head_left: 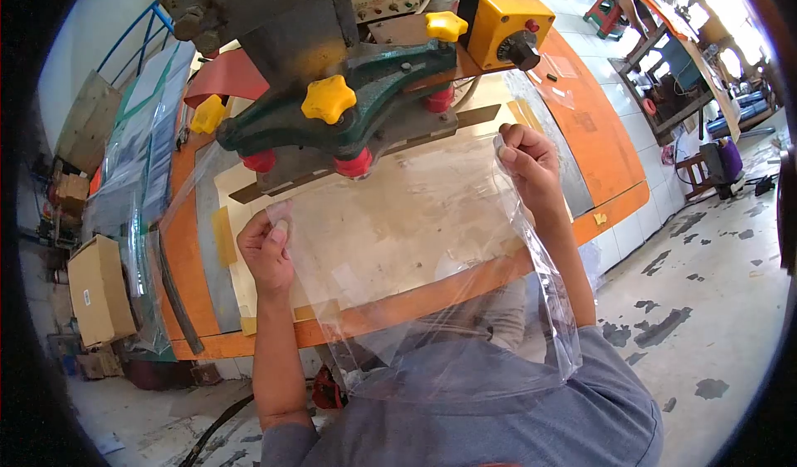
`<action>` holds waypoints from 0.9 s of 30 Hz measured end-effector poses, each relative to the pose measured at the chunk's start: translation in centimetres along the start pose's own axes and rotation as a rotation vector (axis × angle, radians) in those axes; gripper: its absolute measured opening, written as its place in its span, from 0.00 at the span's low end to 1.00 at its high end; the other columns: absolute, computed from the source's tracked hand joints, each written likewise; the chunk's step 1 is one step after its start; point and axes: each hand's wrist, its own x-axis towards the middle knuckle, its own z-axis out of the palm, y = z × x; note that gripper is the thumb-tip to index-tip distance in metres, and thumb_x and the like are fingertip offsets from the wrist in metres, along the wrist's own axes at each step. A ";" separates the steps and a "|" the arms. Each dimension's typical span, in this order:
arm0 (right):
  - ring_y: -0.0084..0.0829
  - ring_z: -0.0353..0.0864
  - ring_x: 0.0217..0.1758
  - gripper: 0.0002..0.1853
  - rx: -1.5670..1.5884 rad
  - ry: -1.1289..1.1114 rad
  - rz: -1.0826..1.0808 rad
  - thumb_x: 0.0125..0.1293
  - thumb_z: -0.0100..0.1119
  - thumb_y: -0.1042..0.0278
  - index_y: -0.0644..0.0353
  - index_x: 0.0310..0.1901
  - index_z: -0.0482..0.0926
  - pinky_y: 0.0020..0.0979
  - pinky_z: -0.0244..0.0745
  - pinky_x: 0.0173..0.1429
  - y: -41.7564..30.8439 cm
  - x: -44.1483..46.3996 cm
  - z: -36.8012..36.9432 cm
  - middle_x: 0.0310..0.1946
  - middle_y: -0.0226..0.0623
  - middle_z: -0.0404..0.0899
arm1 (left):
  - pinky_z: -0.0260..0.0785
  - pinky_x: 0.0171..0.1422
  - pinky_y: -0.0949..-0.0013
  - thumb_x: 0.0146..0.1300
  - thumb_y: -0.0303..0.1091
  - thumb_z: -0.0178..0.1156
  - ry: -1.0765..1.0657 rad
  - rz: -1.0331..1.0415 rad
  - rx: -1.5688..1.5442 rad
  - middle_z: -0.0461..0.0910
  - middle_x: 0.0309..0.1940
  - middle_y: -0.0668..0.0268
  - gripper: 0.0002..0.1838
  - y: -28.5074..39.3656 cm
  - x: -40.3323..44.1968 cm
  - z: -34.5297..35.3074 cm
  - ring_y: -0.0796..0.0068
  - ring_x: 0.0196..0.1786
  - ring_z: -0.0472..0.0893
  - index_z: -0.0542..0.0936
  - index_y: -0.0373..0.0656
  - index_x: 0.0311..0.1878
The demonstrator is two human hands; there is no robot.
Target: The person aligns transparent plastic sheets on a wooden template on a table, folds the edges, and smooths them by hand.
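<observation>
A clear plastic sheet (pixel 398 301) is stretched between my two hands and hangs over the table's front edge onto my lap. My left hand (pixel 267 247) pinches its left corner, just below the left end of a long metal bar (pixel 374 153). At the right, my right hand (pixel 530 164) pinches the other corner near the bar's right end. Above the bar is a green press head (pixel 374 93) with yellow star knobs (pixel 329 100) and red collars (pixel 354 163). Under the sheet lies a cream-coloured work surface (pixel 398 210).
The orange table (pixel 606 160) surrounds the work surface. A yellow control box (pixel 506 27) with a black dial stands at the back right. Plastic sheets (pixel 149 127) and a cardboard box (pixel 101 291) are at the left. A person (pixel 635 2) is partly visible at the far right.
</observation>
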 end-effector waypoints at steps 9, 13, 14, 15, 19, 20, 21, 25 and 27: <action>0.18 0.64 0.33 0.13 -0.010 -0.008 -0.025 0.67 0.68 0.66 0.57 0.29 0.75 0.24 0.56 0.37 0.1 0.1 0.0 0.28 0.23 0.70 | 0.63 0.27 0.77 0.67 0.35 0.66 -0.005 -0.037 -0.004 0.73 0.21 0.74 0.14 1.6 0.1 1.8 0.85 0.22 0.67 0.80 0.37 0.27; 0.18 0.66 0.34 0.13 -0.042 -0.009 -0.048 0.67 0.69 0.66 0.58 0.29 0.75 0.25 0.58 0.38 -0.1 0.1 0.0 0.29 0.24 0.71 | 0.71 0.33 0.73 0.69 0.37 0.66 0.041 -0.062 -0.022 0.78 0.25 0.71 0.14 0.4 -0.3 1.0 0.83 0.27 0.73 0.85 0.33 0.37; 0.18 0.66 0.34 0.13 -0.043 -0.006 -0.052 0.67 0.69 0.66 0.58 0.29 0.75 0.25 0.58 0.38 -0.1 0.0 0.0 0.29 0.24 0.71 | 0.74 0.40 0.72 0.69 0.38 0.65 0.047 -0.081 -0.008 0.82 0.29 0.69 0.15 0.3 -0.3 0.9 0.82 0.31 0.77 0.87 0.32 0.41; 0.19 0.66 0.34 0.13 -0.027 0.002 -0.023 0.67 0.69 0.66 0.58 0.29 0.75 0.25 0.59 0.39 -0.1 0.0 -0.1 0.28 0.24 0.71 | 0.74 0.40 0.72 0.69 0.38 0.65 0.044 -0.078 -0.008 0.82 0.29 0.69 0.15 0.4 -0.2 1.2 0.82 0.31 0.77 0.87 0.32 0.41; 0.19 0.68 0.34 0.12 -0.011 -0.006 -0.026 0.67 0.69 0.66 0.59 0.30 0.76 0.25 0.61 0.40 -0.3 0.0 0.0 0.28 0.24 0.72 | 0.67 0.26 0.73 0.71 0.36 0.64 -0.009 -0.052 0.060 0.75 0.22 0.73 0.16 1.1 0.6 2.1 0.83 0.23 0.71 0.88 0.29 0.45; 0.19 0.68 0.34 0.12 -0.013 -0.005 -0.032 0.67 0.69 0.66 0.59 0.30 0.76 0.25 0.61 0.40 -0.3 -0.1 0.0 0.28 0.24 0.72 | 0.67 0.27 0.73 0.71 0.35 0.64 -0.048 -0.072 0.078 0.75 0.22 0.73 0.15 1.2 0.7 2.1 0.83 0.23 0.71 0.88 0.29 0.44; 0.18 0.68 0.34 0.12 -0.011 -0.003 -0.023 0.67 0.69 0.66 0.59 0.30 0.77 0.25 0.62 0.40 -0.1 -0.1 -0.1 0.28 0.24 0.73 | 0.67 0.27 0.73 0.71 0.35 0.64 -0.051 -0.067 0.077 0.75 0.22 0.73 0.15 1.2 0.7 2.2 0.83 0.23 0.71 0.88 0.29 0.44; 0.18 0.70 0.35 0.12 -0.015 0.002 -0.003 0.68 0.70 0.65 0.60 0.31 0.78 0.25 0.63 0.41 -0.1 -0.1 -0.2 0.29 0.24 0.75 | 0.66 0.27 0.74 0.75 0.39 0.62 -0.109 -0.084 0.136 0.75 0.22 0.73 0.17 0.4 0.5 2.4 0.84 0.22 0.70 0.88 0.32 0.40; 0.17 0.70 0.35 0.12 -0.036 0.002 -0.010 0.68 0.70 0.65 0.60 0.32 0.78 0.24 0.63 0.41 -0.1 -0.1 -0.2 0.29 0.23 0.75 | 0.65 0.27 0.74 0.76 0.41 0.62 -0.136 -0.084 0.093 0.75 0.22 0.73 0.18 0.4 0.4 2.5 0.84 0.23 0.70 0.87 0.33 0.38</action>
